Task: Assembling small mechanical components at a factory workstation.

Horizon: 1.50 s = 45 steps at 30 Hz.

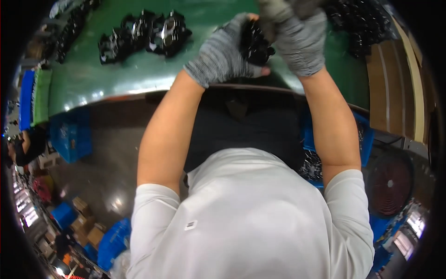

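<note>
Left hand (222, 55), grey knit glove, curled around glossy black irregular part (255, 45) above shiny green tabletop (204, 18). Grey-gloved right hand (302, 44) beside it, blurred; can't tell its grip.

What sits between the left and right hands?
A glossy black part, seen in the head view. The left hand grips it; the right hand's fingers are blurred, so its contact is unclear.

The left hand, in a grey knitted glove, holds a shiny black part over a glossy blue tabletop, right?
No: the glossy tabletop is green, not blue, as the head view shows. The left hand in its grey knitted glove holds the shiny black part over it.
</note>
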{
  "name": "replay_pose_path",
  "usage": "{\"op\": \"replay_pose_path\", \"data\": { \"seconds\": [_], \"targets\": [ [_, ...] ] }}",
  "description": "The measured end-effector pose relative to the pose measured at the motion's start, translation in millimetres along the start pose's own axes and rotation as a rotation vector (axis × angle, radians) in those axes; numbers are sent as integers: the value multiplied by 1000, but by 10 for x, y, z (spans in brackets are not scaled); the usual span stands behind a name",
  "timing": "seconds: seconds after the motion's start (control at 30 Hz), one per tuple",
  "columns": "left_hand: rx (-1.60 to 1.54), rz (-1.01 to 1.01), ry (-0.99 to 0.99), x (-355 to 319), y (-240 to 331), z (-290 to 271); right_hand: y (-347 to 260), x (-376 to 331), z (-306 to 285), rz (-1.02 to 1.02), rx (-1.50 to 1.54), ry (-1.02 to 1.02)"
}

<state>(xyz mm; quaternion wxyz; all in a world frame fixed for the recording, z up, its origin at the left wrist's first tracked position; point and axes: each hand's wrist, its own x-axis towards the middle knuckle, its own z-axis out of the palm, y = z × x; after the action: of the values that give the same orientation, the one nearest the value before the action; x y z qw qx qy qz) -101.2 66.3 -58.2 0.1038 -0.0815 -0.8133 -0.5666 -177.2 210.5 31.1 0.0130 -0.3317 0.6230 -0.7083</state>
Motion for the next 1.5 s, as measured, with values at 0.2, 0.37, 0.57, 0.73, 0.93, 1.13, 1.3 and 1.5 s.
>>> {"op": "replay_pose_path", "data": {
  "seconds": [0.2,0.37,0.57,0.73,0.93,1.13,1.3,1.5],
  "targets": [
    [-300,-52,94,-135,56,-199,-185,64,-608,-90,-405,-205],
    [-865,33,-13,-148,19,-237,323,-47,-1777,-529,-780,-126],
    [-876,56,34,-243,161,-370,486,-130,-2263,-63,-1179,-649],
    [-951,33,25,-280,163,-447,617,-209,-2406,-112,-1162,-604],
    [-16,-52,122,-345,390,-483,597,-191,-2423,-244,-1255,-484],
    [806,137,291,-481,477,-566,527,-336,-2288,-275,-1207,-297],
    [928,235,341,-491,609,-454,553,-157,-1745,-320,-1096,-229],
    [1035,199,152,-260,361,92,614,212,-1245,-291,-1037,-146]
  ]
}}
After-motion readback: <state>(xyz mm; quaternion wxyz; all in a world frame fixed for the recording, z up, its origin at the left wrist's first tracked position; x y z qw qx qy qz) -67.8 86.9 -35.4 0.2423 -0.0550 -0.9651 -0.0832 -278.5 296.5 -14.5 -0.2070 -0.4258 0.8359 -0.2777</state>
